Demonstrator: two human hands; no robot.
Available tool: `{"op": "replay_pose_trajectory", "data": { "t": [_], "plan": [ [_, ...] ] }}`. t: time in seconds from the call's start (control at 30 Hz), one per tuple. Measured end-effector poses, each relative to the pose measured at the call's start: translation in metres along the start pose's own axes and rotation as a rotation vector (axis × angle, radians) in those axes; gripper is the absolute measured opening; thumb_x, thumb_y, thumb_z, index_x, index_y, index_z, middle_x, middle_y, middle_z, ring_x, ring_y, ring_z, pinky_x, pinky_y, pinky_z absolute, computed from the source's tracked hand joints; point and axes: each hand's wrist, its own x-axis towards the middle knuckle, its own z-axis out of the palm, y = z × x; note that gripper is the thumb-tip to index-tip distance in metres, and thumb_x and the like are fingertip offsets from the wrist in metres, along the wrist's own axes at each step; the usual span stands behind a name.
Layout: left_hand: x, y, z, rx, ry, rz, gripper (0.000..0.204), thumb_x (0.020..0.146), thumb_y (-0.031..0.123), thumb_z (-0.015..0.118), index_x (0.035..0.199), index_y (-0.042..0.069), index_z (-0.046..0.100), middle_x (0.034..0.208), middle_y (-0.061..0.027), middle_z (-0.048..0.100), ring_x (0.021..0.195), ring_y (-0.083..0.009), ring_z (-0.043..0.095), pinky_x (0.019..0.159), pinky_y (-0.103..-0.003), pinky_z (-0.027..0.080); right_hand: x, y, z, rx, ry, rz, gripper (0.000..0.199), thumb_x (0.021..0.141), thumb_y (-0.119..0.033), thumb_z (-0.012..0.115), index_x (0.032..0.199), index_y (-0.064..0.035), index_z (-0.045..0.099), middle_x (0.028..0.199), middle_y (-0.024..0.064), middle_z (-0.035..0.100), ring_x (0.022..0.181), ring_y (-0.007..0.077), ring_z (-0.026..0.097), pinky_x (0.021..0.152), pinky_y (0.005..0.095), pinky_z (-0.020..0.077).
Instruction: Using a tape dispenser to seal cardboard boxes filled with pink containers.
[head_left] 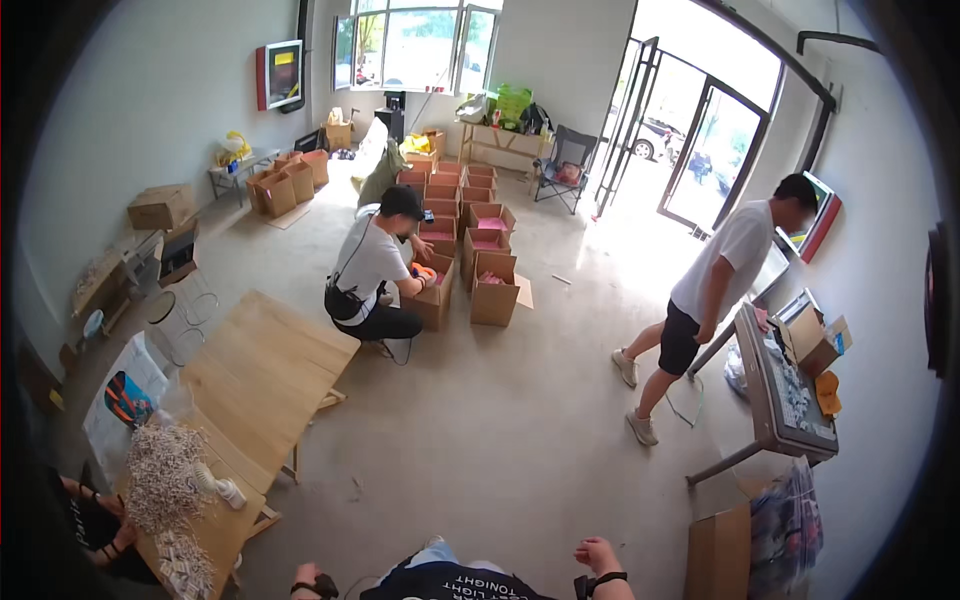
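At the lower edge my left hand [304, 575] hangs beside my dark shirt, a black band at its wrist; its fingers are too small and partly hidden to read. My right hand [596, 553] is raised on the other side, with a dark wristband behind it. Its fingers look curled in, and nothing shows in them. Both hands are over the bare floor, touching no object. Nearest on the left is a wooden table [262, 372] with a heap of small pale pieces [165, 475]; a brown cardboard box [718, 556] stands on the right.
A crouching person [372, 265] reaches into an open carton [437, 300] beside rows of cartons. Another person [722, 285] stands by a table [768, 400] strewn with small pieces. A glass door [712, 150] stands open at the back right. One more person's arm [115, 535] shows at lower left.
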Motion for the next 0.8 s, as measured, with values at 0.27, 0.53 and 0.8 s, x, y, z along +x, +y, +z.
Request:
{"op": "replay_pose_trajectory", "data": {
  "t": [0.27, 0.53, 0.8],
  "plan": [
    [0.014, 0.293, 0.316, 0.159, -0.124, 0.4, 0.021, 0.093, 0.018, 0.058, 0.109, 0.004, 0.054, 0.095, -0.008, 0.061, 0.079, -0.0177, 0.063, 0.06, -0.032, 0.052, 0.09, -0.111, -0.074, 0.189, 0.376, 0.37, 0.027, 0.087, -0.024, 0.054, 0.101, -0.0005, 0.056, 0.092, 0.0155, 0.064, 0.084, 0.0315, 0.061, 0.075, 0.0453, 0.0517],
    [0.035, 0.448, 0.459, 0.139, -0.07, 0.314, 0.024, 0.096, 0.019, 0.057, 0.114, 0.004, 0.053, 0.098, -0.0057, 0.061, 0.081, -0.0153, 0.063, 0.062, -0.027, 0.052, 0.335, -0.46, 0.102, -0.064, 0.177, 0.041, 0.017, 0.09, -0.004, 0.048, 0.105, 0.0018, 0.052, 0.084, 0.0159, 0.061, 0.066, 0.0291, 0.065, 0.06, 0.0414, 0.0567],
    [0.111, 0.599, 0.612, 0.162, -0.219, 0.376, 0.029, 0.094, 0.02, 0.06, 0.119, 0.004, 0.057, 0.102, -0.0055, 0.063, 0.092, -0.0141, 0.063, 0.074, -0.028, 0.051, 0.495, -0.766, 0.41, -0.383, -0.224, -0.208, 0.024, 0.089, -0.008, 0.058, 0.112, -0.0014, 0.056, 0.091, 0.0099, 0.065, 0.073, 0.0191, 0.066, 0.068, 0.0319, 0.0572]
  ]
}}
